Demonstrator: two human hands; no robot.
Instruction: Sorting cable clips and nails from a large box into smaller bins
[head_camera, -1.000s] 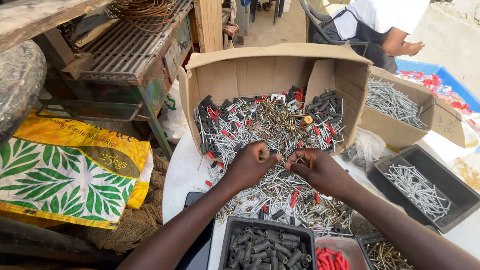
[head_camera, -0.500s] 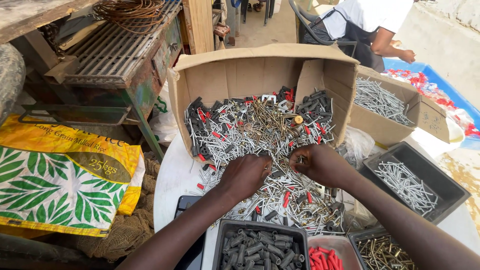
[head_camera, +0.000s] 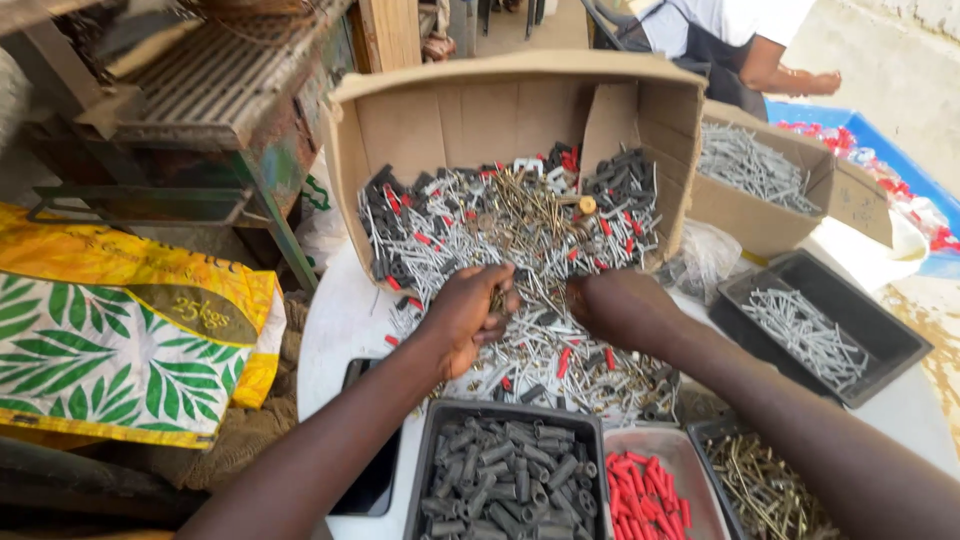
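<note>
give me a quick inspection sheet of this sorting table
surface: round white table, mostly covered.
job's things: mixed pile of screws, nails and plastic plugs spilling from a cardboard box on its side; black tray of grey plugs, tray of red plugs, tray of brass screws, black tray of silver nails.
clutter: second cardboard box of nails, clear plastic bag, dark phone.
grippers: left hand closed around a few pieces over the pile; right hand curled, fingers down in the pile.
cables: nothing seen.
surroundings: rusty metal bench, yellow leaf-print sack, another person behind.
</note>
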